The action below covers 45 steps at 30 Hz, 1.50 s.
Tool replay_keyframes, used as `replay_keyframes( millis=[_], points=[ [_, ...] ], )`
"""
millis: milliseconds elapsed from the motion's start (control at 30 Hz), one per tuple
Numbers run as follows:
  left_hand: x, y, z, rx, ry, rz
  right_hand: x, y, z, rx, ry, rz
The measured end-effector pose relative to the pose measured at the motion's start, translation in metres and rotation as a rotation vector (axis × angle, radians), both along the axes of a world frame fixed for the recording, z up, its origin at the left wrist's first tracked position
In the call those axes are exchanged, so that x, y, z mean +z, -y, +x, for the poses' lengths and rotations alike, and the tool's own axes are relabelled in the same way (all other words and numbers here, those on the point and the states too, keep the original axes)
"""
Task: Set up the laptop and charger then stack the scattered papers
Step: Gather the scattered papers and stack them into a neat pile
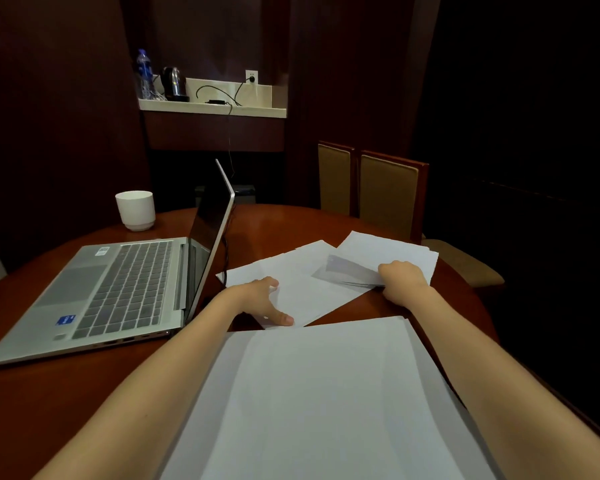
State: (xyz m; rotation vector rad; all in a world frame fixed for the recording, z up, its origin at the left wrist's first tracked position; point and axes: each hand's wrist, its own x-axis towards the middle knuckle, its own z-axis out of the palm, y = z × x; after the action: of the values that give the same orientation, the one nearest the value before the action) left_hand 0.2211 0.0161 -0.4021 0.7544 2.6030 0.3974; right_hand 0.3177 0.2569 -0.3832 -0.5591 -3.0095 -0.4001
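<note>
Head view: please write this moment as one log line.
left hand: rests on flat white paper sheet | right hand: grips lifted white sheets | silver laptop: open

Round wooden table (66,393): open laptop (118,289), white cup (135,210), scattered papers (309,271), paper stack (319,393).

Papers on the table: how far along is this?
Done: the silver laptop stands open on the brown wooden table, black cable behind it. In hand: the left hand rests on the middle white sheets; the right hand grips the far white sheets. Left: joining them with the near white pile.
</note>
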Motion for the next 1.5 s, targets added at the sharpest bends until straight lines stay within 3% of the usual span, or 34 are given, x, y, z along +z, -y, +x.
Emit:
replay_keyframes(
  millis=[167, 267, 400, 600, 800, 1000, 1067, 1133, 1200, 1367, 1500],
  points=[
    [0.001, 0.003, 0.003, 0.0, 0.124, 0.137, 0.015, 0.013, -0.007, -0.017, -0.298, -0.271],
    [-0.002, 0.0, 0.003, 0.036, 0.223, 0.234, 0.028, 0.041, -0.018, 0.046, -0.374, -0.476],
    [0.006, -0.011, 0.005, 0.144, 0.34, 0.439, 0.033, 0.088, -0.033, 0.086, -0.279, -0.594],
    [0.014, -0.022, -0.01, 0.681, 0.134, 0.582, 0.016, 0.113, -0.045, 0.023, 0.075, -0.854],
    [0.031, -0.012, -0.02, 0.82, 0.499, 0.927, 0.013, 0.099, -0.047, -0.031, 0.11, -0.976],
    [0.02, -0.029, -0.004, 0.66, 0.466, 0.749, 0.01, 0.086, -0.038, -0.031, 0.108, -1.137],
    [0.015, -0.038, 0.003, 0.605, 0.285, 0.641, 0.012, 0.083, -0.032, -0.002, 0.093, -1.166],
    [0.016, -0.044, 0.006, 0.6, 0.093, 0.596, 0.013, 0.078, -0.027, 0.028, 0.04, -1.18],
    [0.018, -0.046, 0.004, 0.601, 0.044, 0.662, 0.013, 0.067, -0.023, 0.025, -0.085, -1.141],
    [0.037, -0.033, 0.005, 0.476, 0.011, 0.92, 0.018, 0.011, -0.016, -0.176, -0.587, -1.034],
    [0.046, -0.029, 0.011, 0.401, 0.063, 1.026, 0.031, -0.035, -0.003, -0.318, -0.825, -0.979]
  ],
)
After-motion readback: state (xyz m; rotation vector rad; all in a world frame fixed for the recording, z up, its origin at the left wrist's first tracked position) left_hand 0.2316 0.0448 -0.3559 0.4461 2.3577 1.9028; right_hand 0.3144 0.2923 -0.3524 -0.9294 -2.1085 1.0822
